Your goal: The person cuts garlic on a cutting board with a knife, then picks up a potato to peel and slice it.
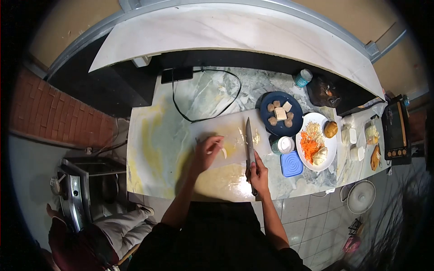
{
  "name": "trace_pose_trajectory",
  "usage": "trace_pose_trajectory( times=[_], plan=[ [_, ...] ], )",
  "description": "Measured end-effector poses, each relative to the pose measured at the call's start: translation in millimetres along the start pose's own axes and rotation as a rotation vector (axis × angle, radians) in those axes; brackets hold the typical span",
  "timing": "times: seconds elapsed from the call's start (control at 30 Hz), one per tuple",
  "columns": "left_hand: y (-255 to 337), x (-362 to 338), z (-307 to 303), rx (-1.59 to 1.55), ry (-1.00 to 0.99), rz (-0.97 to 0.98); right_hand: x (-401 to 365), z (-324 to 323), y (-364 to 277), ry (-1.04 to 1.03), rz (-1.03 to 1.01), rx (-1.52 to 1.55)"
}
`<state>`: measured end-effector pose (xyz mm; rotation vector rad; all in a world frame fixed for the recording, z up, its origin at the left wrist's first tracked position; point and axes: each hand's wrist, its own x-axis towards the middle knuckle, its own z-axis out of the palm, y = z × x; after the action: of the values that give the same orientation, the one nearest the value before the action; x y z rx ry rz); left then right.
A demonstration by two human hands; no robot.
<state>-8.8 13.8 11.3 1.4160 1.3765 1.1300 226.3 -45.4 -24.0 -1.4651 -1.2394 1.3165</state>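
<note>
My right hand (259,175) grips the dark handle of a large kitchen knife (249,142), whose blade points away from me over the white cutting board (233,124). Left of the blade, my left hand (209,150) is over the board with its fingers curled together. A pale, thin slice (224,153) shows by its fingertips; whether it is held or lies on the board is hard to tell. Small chopped pale bits (257,137) lie just right of the blade, and more cling along its left side.
Right of the board stand a dark blue plate (289,128) with meatballs and pale cubes, a white-lidded jar (285,144), a blue lid (291,163) and a white plate (330,156) with shredded carrot. A black cable (240,86) loops behind. Someone sits at lower left (120,230).
</note>
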Motion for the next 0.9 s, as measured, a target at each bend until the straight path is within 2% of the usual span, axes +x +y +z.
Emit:
trace_pose_trajectory(
  times=[0.07, 0.13, 0.2, 0.27, 0.33, 0.5, 0.6, 0.67, 0.83, 0.9],
  plan=[
    [-2, 3, 19, -0.015, -0.185, -0.016, 2, -1, 10, 0.021, 0.014, -0.015],
    [-1, 14, 36, -0.01, -0.234, -0.052, -1, -2, 7, 0.046, 0.04, -0.03],
    [2, 25, 44, 0.335, -0.141, 0.268, -2, 2, -1, 0.071, 0.046, 0.049],
    [-7, 33, 51, 0.347, -0.166, 0.258, 1, 0, 2, 0.105, 0.06, -0.008],
    [-12, 39, 55, 0.358, -0.19, 0.242, 4, -1, 8, 0.127, -0.002, -0.199],
    [-16, 49, 53, 0.459, -0.255, 0.281, 4, 1, 10, 0.198, -0.035, -0.188],
    [-26, 51, 54, 0.392, -0.256, 0.275, 2, 3, 6, 0.202, -0.007, -0.172],
    [-23, 53, 52, 0.367, -0.257, 0.264, 1, 0, -21, 0.119, 0.24, -0.169],
    [-28, 52, 49, 0.21, -0.264, 0.149, 2, 3, -3, 0.174, 0.071, -0.164],
    [-32, 51, 47, 0.06, -0.263, -0.049, 1, 3, 0, 0.193, 0.04, -0.139]
  ],
)
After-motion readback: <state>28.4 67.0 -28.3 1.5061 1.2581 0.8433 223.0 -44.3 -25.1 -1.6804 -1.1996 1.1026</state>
